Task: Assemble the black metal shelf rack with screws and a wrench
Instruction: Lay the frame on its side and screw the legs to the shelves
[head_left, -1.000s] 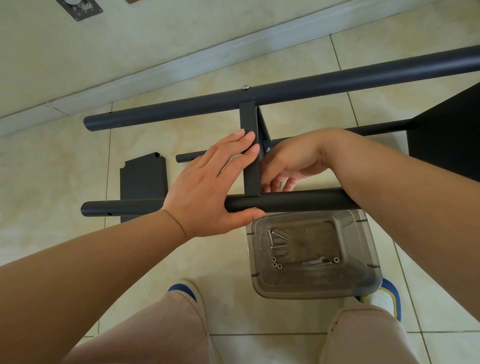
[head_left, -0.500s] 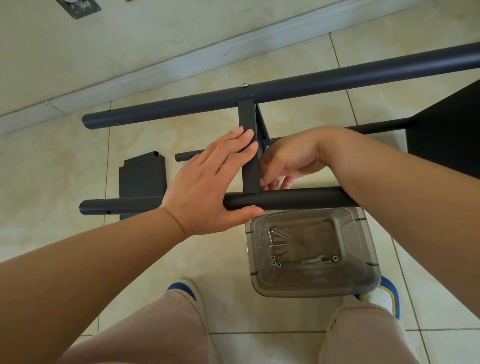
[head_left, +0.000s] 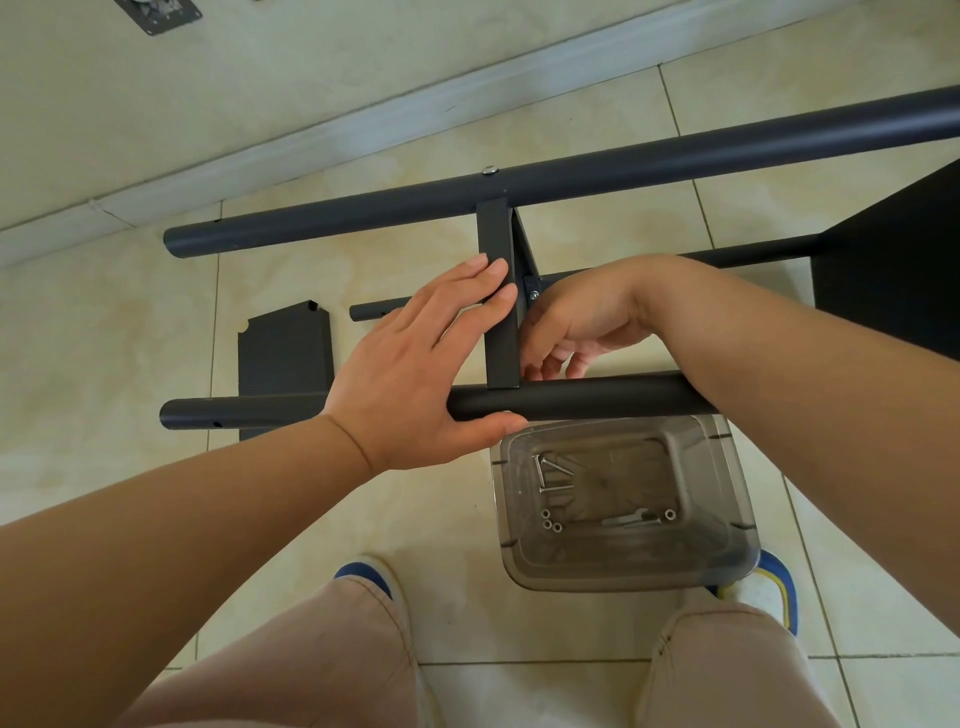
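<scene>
Floor tiles (head_left: 130, 332), beige, carry the whole job; a pale skirting board runs along the wall at top. Black metal rack frame (head_left: 675, 150) lies on its side across the tiles: a far tube with a screw head (head_left: 489, 170) seated on top, a near tube (head_left: 597, 402) parallel to it, and a flat cross bracket (head_left: 501, 353) spanning the two. A thinner black rod (head_left: 371, 312) lies lower, behind the hands. A dark shelf panel (head_left: 893, 275) sits at the right edge of the view. A second black panel (head_left: 283, 353) lies flat on the floor, left of the bracket, under the near tube's free end.

Left hand (head_left: 415, 379) rests open against the assembly: fingers (head_left: 483, 270) straight and together, pressed flat on the bracket's face, thumb extended along the underside of the near tube. Right hand (head_left: 582, 322) reaches in behind the bracket, fingers curled down near the tube joint; whether they pinch a fastener I cannot tell. A small bolt (head_left: 532, 296) shows just above the right hand.

Clear plastic tub (head_left: 727, 551) stands just beside the near tube, between the person's knees. Inside: long screws (head_left: 551, 470), several nuts (head_left: 550, 522), and a small flat wrench (head_left: 631, 518), untouched.
</scene>
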